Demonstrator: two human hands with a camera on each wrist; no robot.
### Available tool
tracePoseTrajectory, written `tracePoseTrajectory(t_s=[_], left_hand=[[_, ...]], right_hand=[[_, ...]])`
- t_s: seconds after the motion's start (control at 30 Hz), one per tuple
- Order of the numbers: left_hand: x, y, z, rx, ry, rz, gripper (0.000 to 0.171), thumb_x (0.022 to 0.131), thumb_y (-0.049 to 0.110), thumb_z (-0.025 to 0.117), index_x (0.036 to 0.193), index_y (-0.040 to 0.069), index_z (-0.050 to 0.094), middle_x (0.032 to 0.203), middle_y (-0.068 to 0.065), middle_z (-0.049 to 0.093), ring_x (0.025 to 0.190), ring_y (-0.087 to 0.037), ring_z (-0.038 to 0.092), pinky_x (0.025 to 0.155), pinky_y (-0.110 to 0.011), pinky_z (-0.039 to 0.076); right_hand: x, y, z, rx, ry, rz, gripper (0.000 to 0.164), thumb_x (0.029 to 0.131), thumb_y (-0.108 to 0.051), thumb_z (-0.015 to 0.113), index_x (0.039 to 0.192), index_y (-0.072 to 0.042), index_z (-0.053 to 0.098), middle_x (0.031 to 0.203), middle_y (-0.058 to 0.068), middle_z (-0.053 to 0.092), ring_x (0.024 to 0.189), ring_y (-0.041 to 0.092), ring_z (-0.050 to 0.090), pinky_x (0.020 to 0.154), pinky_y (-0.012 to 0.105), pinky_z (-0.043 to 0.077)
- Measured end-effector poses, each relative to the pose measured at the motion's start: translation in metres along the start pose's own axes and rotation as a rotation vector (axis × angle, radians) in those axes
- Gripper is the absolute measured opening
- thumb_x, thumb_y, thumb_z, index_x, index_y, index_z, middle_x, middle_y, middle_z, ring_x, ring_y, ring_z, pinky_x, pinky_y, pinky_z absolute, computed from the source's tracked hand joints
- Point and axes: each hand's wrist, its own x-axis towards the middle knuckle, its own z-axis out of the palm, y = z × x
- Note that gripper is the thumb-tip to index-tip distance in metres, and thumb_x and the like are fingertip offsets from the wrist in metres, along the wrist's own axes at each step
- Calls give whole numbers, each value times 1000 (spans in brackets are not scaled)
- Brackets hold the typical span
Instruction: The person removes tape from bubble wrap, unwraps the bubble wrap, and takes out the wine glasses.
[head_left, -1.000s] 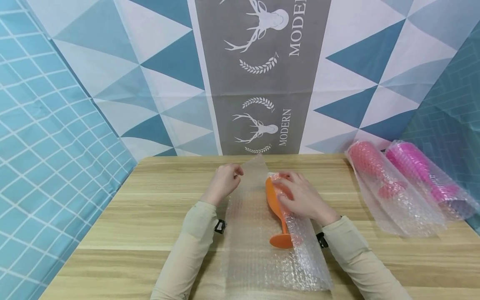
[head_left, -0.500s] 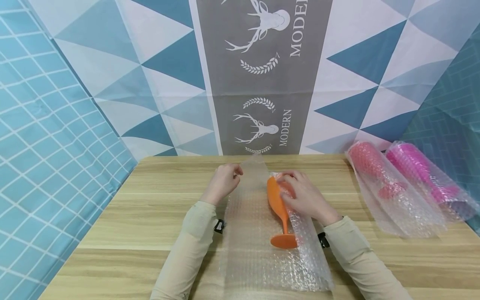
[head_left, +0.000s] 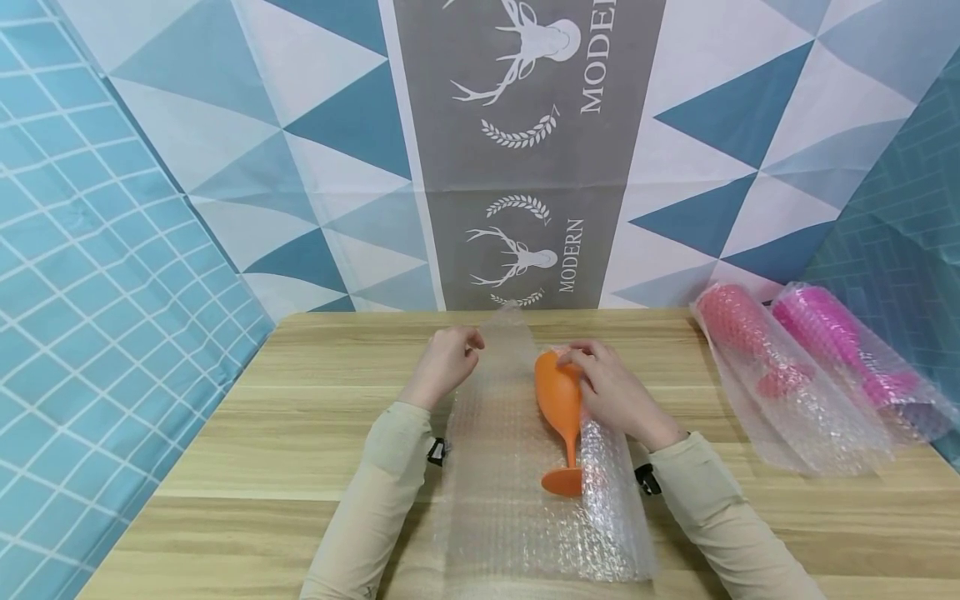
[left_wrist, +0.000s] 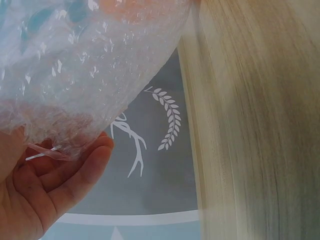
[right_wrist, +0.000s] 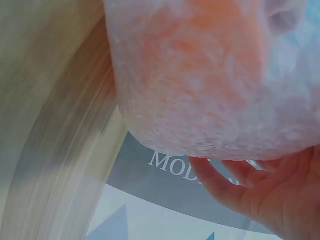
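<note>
An orange goblet point(head_left: 557, 400) lies on a sheet of bubble wrap point(head_left: 502, 500), its foot towards the person. My left hand point(head_left: 446, 362) pinches the wrap's left edge; the left wrist view shows the curled fingers point(left_wrist: 75, 180) around the gathered film. At the goblet's bowl, my right hand point(head_left: 615, 396) grips the wrap's right flap point(head_left: 607, 475), with fingertips right at the goblet's rim. Through the film, the right wrist view shows a blurred orange shape, with the fingers point(right_wrist: 220, 187) under the wrap's edge. Part of the bowl is hidden behind the right hand.
To the right on the wooden table point(head_left: 315, 433) lie two wrapped goblets, a red one point(head_left: 738, 329) and a pink one point(head_left: 832, 333), side by side in bubble wrap. A patterned cloth point(head_left: 525, 167) hangs behind the table's far edge.
The right flap no longer covers the goblet's right side, so more of the orange bowl shows. The right hand's fingers have shifted slightly at the bowl. The left hand has barely moved.
</note>
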Motion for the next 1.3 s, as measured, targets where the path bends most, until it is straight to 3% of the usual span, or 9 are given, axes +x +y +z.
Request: tracePoseTrajectory(t_s=[0.43, 0.93, 1.3], left_hand=[[0, -2, 0, 5, 4, -2, 18, 75, -4, 55, 85, 5, 66, 88, -9, 69, 83, -24, 64, 73, -34, 52], [2, -6, -1, -11, -5, -27, 19, 76, -3, 54, 87, 5, 67, 89, -8, 69, 83, -23, 64, 72, -34, 52], [0, -7, -3, -10, -4, -36, 18, 77, -3, 54, 86, 5, 67, 89, -9, 69, 84, -23, 64, 73, -34, 52]], right_hand=[[-1, 1, -1, -11, -35, 50, 39, 84, 3, 40, 117, -9, 57, 131, 22, 40, 122, 40, 35, 98, 56, 33], [-1, 3, -3, 9, -81, 117, 49, 85, 2, 40, 132, -12, 49, 146, 22, 22, 131, 44, 24, 102, 60, 23], [0, 6, -3, 31, -74, 122, 58, 81, 5, 40, 136, -13, 41, 143, 22, 28, 129, 41, 29, 100, 60, 27]])
